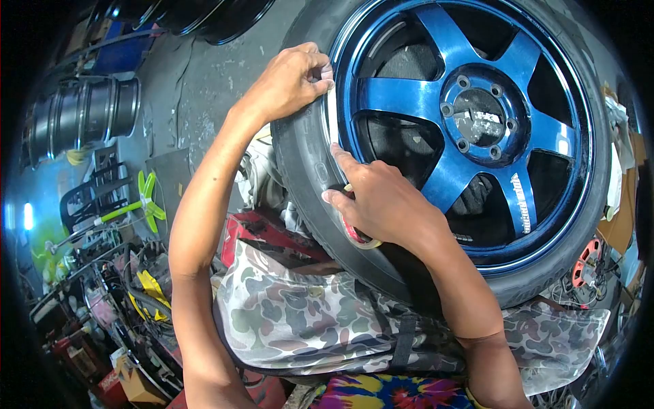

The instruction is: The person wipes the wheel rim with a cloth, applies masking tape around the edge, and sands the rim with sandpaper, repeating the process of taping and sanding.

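A blue six-spoke wheel [402, 95] with a black tire [306, 146] around it lies in front of me. A pale strip of tape [332, 112] runs along the left edge of the rim. At its upper part, my left hand [294, 80] has its fingers pinched together at the rim edge. My right hand [378, 198] rests lower on the tire and rim, index finger extended onto the strip's lower end. A tape roll [357, 235] with a red inner ring is under this hand, partly hidden by it.
Black wheel rims [88, 116] stand at the left. Below them are a lime-green three-armed object [148, 202] and cluttered tools. A red box [272, 235] and camouflage cloth [293, 307] are near my body. An orange reel [586, 262] is at the right.
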A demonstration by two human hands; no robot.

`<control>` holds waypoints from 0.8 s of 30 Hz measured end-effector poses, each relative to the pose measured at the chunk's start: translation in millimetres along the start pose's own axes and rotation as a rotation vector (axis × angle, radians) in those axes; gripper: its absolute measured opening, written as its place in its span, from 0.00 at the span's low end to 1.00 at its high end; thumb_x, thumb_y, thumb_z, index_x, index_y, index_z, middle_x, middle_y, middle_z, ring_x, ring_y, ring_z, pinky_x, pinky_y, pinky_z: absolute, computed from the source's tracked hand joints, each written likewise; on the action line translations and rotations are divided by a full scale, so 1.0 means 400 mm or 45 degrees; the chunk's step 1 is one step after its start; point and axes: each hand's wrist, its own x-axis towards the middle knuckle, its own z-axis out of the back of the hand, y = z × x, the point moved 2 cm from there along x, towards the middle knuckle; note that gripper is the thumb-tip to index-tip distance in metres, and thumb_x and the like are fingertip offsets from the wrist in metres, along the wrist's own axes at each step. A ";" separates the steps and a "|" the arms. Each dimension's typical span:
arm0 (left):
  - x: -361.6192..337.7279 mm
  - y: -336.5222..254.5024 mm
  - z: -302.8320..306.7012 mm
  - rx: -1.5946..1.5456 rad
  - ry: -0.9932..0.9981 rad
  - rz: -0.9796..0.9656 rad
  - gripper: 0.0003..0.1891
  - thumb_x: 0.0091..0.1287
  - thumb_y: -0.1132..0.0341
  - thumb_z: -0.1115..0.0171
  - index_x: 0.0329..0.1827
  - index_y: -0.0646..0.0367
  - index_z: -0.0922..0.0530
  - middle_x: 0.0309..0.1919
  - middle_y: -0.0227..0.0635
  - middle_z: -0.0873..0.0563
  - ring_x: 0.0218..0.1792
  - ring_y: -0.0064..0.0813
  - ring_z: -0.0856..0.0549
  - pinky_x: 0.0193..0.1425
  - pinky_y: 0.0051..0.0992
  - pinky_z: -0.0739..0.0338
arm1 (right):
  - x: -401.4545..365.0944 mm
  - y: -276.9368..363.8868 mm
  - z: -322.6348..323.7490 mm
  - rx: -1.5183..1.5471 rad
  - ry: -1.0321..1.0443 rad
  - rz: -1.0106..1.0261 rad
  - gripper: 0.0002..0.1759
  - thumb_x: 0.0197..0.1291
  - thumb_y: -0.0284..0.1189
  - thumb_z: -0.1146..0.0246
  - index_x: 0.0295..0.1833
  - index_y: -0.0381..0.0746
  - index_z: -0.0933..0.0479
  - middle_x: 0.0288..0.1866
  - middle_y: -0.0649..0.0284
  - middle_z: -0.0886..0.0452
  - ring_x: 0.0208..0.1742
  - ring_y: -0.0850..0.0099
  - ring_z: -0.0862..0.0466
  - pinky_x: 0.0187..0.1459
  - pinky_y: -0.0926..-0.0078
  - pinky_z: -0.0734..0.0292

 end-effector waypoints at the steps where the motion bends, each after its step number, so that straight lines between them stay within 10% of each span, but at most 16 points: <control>1: 0.002 -0.004 0.004 0.000 0.001 -0.002 0.08 0.66 0.69 0.27 0.40 0.64 0.17 0.34 0.39 0.23 0.33 0.34 0.20 0.41 0.34 0.23 | 0.003 -0.003 -0.003 -0.004 -0.009 0.021 0.38 0.69 0.36 0.33 0.76 0.22 0.32 0.33 0.33 0.15 0.39 0.39 0.11 0.53 0.47 0.18; 4: 0.003 -0.002 0.004 0.031 0.089 0.087 0.10 0.64 0.70 0.28 0.43 0.68 0.14 0.38 0.46 0.16 0.42 0.46 0.12 0.51 0.40 0.17 | 0.002 -0.006 -0.005 -0.013 -0.021 0.031 0.38 0.69 0.36 0.32 0.76 0.22 0.32 0.33 0.32 0.15 0.40 0.39 0.11 0.53 0.48 0.18; 13: -0.003 0.011 -0.001 -0.028 -0.009 0.048 0.10 0.68 0.66 0.27 0.41 0.64 0.16 0.34 0.35 0.20 0.35 0.27 0.18 0.42 0.31 0.22 | -0.005 -0.021 0.000 -0.076 -0.110 0.047 0.37 0.69 0.35 0.31 0.75 0.21 0.31 0.37 0.31 0.15 0.45 0.39 0.11 0.54 0.50 0.19; 20: -0.029 0.082 0.014 -0.527 -0.023 0.304 0.06 0.76 0.66 0.33 0.46 0.60 0.15 0.40 0.24 0.14 0.43 0.15 0.19 0.54 0.22 0.23 | 0.000 -0.075 -0.008 0.436 -0.085 -0.013 0.36 0.70 0.36 0.33 0.77 0.28 0.30 0.49 0.31 0.14 0.54 0.38 0.13 0.61 0.47 0.21; 24: -0.072 0.046 0.038 -0.674 0.125 0.381 0.05 0.76 0.68 0.34 0.46 0.61 0.16 0.42 0.23 0.14 0.46 0.14 0.18 0.57 0.22 0.23 | -0.003 -0.099 -0.076 0.092 -0.263 0.237 0.31 0.74 0.35 0.37 0.76 0.29 0.29 0.50 0.34 0.14 0.50 0.42 0.12 0.54 0.54 0.19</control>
